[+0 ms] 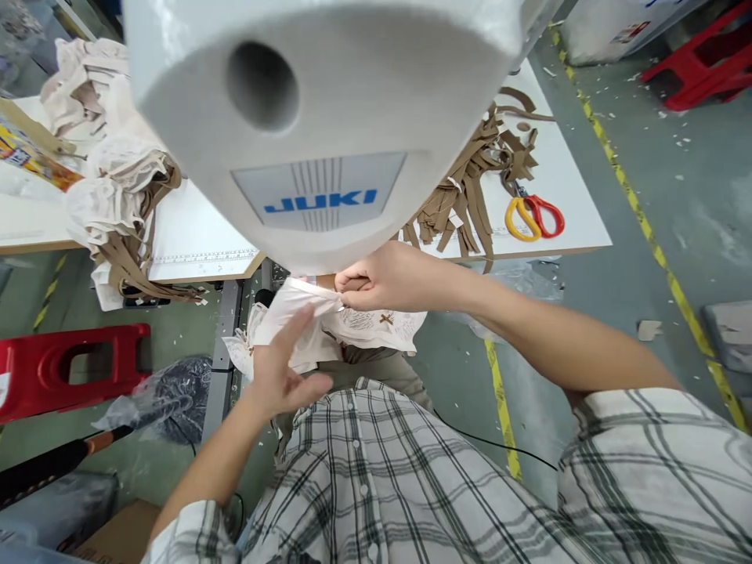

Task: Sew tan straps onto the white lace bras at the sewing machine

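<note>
Apparently midway, the right hand (381,278) pinches white fabric (294,299) (left hand (275,377) spread wide); loose brown strips (470,192) remain far right.

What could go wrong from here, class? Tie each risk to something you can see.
The right hand pinches white cloth close to the white machine head with blue JUKI lettering; it might be hurt if any working parts hidden from view run. The cloth's loose folds could bunch or snag. The scissors with yellow and red looped handles lie near the edge of the white tabletop and could be knocked off.
</note>
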Action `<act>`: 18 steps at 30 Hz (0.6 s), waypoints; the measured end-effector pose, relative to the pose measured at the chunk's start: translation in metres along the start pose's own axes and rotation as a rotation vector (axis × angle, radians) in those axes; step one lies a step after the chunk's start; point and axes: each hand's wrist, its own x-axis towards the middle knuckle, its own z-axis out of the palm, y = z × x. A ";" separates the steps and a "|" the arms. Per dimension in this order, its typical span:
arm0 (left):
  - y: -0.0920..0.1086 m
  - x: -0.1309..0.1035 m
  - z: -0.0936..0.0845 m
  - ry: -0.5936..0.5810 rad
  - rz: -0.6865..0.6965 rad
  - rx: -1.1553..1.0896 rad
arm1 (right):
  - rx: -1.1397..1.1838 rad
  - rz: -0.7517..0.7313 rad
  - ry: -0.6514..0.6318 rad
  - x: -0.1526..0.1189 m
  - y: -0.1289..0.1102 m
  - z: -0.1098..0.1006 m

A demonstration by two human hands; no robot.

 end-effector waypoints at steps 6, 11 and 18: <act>-0.041 0.029 -0.010 -0.316 0.255 0.383 | -0.089 -0.014 0.032 0.003 0.008 0.004; -0.048 0.033 -0.010 -0.323 0.241 0.372 | -0.095 0.011 0.047 0.001 0.007 0.004; -0.026 0.025 -0.004 -0.289 0.122 0.485 | -0.114 -0.131 0.350 -0.017 0.031 0.027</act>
